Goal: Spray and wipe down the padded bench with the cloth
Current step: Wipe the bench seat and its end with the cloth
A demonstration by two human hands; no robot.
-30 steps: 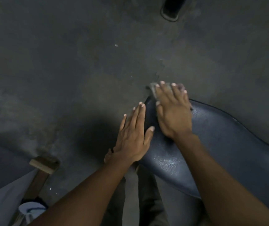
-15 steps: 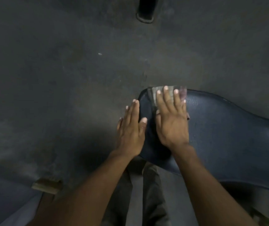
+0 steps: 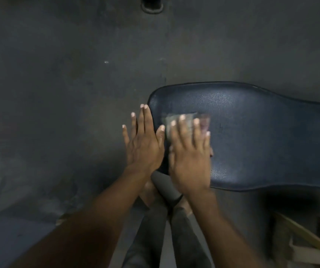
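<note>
Head view, the only one supplied. The padded bench [image 3: 261, 136], dark blue with a grained, shiny cover, lies across the right half of the frame; its rounded end points left and its far length is cut off by the right edge. Whatever supports it cannot be seen.

The right hand [image 3: 191, 157] lies flat, palm down, on the near left part of the pad, fingers spread and extended. Under the fingers is the cloth [image 3: 186, 122], a small pale folded piece, pressed against the pad rather than clenched; only its far edge and a strip between the fingers show, and motion blur smears its right side, so its full outline cannot be made out.

The left hand [image 3: 144, 144] is open and flat, fingers together and straight, holding nothing. It sits just beside the rounded end of the bench; whether its thumb touches the pad edge cannot be told.

Both forearms run out of the lower edge. Between them the person's grey trousers [image 3: 151, 238] and feet are partly hidden. The dark concrete floor [image 3: 58, 93] fills the left. A dark post base [image 3: 151, 6] is cut by the top edge. Wooden pieces [image 3: 306, 236] at lower right are blurred and unidentifiable.
</note>
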